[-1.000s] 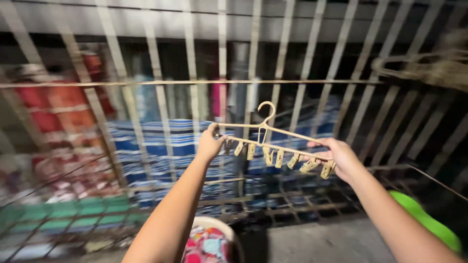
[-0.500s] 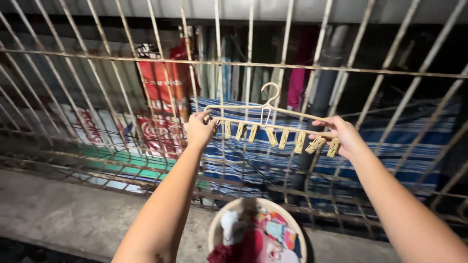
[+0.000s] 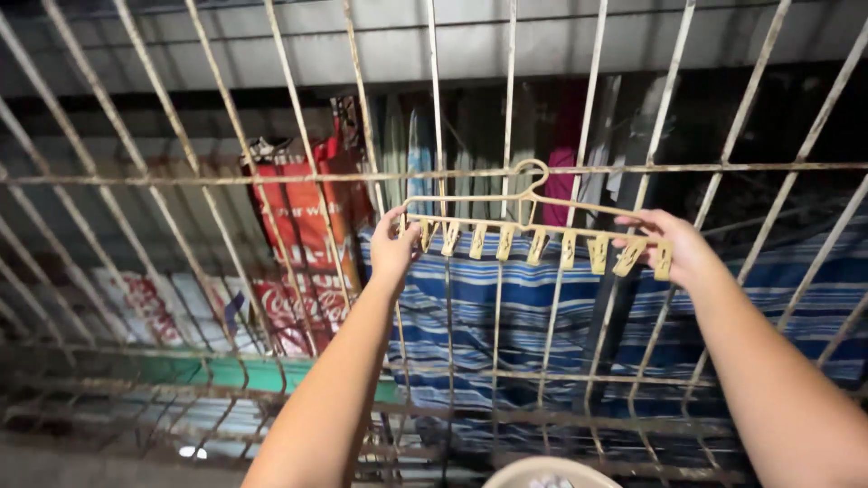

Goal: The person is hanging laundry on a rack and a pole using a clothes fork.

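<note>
Left hand [image 3: 393, 248] and right hand [image 3: 678, 248] have fingers clamped on the ends of a peg hanger [image 3: 533, 230], keeping it level so its hook reaches the rusty bar [image 3: 271, 176].

A rusty metal window grille [image 3: 271, 181] of pale, flaking bars carried everything in reach. Its thin horizontal rail [image 3: 226, 176] ran across at hand height, and the hook of a cream clip hanger [image 3: 533, 230] sat at that rail, with a row of pegs hanging below the hanger's bar. The left hand [image 3: 393, 248] gripped one end of the hanger and the right hand [image 3: 678, 248] the other. Behind the bars hung a blue striped cloth [image 3: 542, 316] and a red printed sheet [image 3: 303, 235]. At the bottom edge showed the rim of a pale basin [image 3: 542, 470].
</note>
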